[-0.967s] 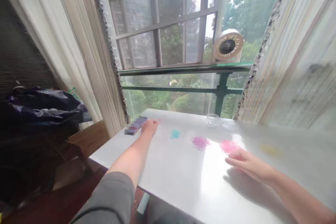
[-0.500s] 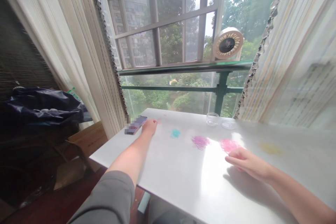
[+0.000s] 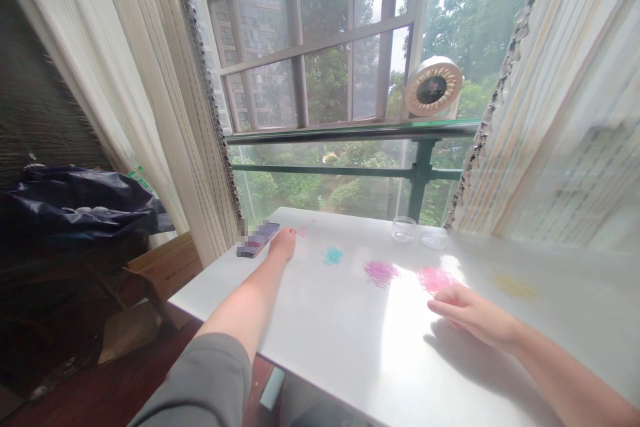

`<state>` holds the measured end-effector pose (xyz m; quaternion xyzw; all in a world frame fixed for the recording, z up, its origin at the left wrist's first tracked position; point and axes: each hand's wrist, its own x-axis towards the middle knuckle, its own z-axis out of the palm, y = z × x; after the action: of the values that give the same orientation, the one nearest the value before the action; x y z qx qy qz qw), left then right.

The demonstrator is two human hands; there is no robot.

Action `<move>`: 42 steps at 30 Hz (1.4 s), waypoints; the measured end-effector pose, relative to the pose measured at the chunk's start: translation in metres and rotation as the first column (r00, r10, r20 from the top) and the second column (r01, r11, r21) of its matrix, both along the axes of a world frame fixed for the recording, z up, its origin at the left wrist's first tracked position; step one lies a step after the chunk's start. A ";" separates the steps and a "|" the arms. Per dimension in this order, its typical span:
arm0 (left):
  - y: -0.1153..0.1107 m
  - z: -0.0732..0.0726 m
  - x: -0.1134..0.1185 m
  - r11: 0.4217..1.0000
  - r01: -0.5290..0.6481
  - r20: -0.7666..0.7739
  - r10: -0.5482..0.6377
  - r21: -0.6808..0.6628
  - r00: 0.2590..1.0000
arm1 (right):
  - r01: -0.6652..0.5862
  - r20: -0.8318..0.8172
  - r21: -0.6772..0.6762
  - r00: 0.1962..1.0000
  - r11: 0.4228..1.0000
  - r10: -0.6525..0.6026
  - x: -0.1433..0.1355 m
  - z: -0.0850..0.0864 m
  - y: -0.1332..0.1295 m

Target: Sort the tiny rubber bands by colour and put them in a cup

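My left hand is at the far left of the white table, closed, beside a phone. Just right of its fingertips lies a faint, sparse scatter of pinkish bits. My right hand hovers low at the near edge of a pink pile of thin, loop-like strands, thumb and fingers together. Whatever either hand pinches, if anything, is too small to make out. Between the hands lie a turquoise pile and a purple pile of similar strands.
Beyond the right hand is a yellow pile. A clear round container and a clear lid stand at the table's back edge. A round fan sits by the window. Curtains hang on both sides; a cardboard box is at left.
My left hand has drawn back very slightly from the pinkish bits, showing more of them. My right hand stays nearly still.
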<state>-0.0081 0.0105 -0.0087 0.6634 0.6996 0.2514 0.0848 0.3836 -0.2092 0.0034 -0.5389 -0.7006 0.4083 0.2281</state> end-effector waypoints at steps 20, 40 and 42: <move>-0.083 0.035 0.100 0.833 0.522 0.328 -0.553 0.184 0.766 | 0.112 -0.082 0.068 0.991 0.991 -0.106 -0.016 0.011 -0.004; -0.158 0.033 0.203 0.491 0.858 0.594 -0.738 0.148 0.320 | 0.326 -0.388 0.386 0.906 0.863 -0.169 -0.019 0.016 -0.002; -0.159 0.030 0.202 0.479 0.866 0.579 -0.751 0.146 0.318 | 0.301 -0.367 0.383 0.917 0.873 -0.155 -0.018 0.013 0.000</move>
<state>0.1938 -0.1482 0.0216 0.8020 0.2301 0.2919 0.4676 0.3660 -0.2095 0.0169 -0.4800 -0.6567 0.2957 0.5009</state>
